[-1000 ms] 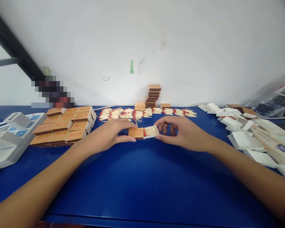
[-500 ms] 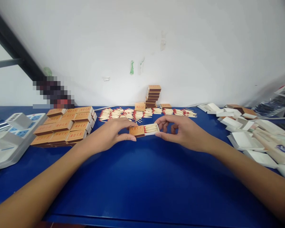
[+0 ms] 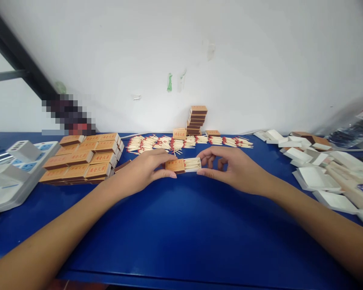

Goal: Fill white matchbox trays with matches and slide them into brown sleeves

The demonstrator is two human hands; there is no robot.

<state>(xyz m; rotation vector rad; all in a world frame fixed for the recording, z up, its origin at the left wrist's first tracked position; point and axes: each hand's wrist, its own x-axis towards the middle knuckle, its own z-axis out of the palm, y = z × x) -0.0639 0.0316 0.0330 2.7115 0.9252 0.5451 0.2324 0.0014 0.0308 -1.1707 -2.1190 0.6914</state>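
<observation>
Between my hands is a partly slid-out matchbox (image 3: 175,165), its orange-brown sleeve on the left and its white tray on the right. My left hand (image 3: 149,167) grips the sleeve, thumb along the front and fingers behind. The white tray (image 3: 193,170) sticks out of the sleeve, filled with pale matches (image 3: 192,162). At the tray's right end, my right hand (image 3: 222,163) has its thumb and index fingertip on the corners, with the other fingers curled. Just behind the hands, loose red-tipped matches (image 3: 166,143) lie in a long row.
Stacked matchboxes (image 3: 84,161) stand at left beside a white power strip (image 3: 27,173). Another matchbox stack (image 3: 197,119) rises near the wall. White empty trays (image 3: 316,177) are heaped at right, by a pale soft packet (image 3: 353,179). The table (image 3: 199,237) is blue.
The tray has slid slightly left into the sleeve, with my right hand following it. My left hand keeps hold of the sleeve. The view has shifted a little.
</observation>
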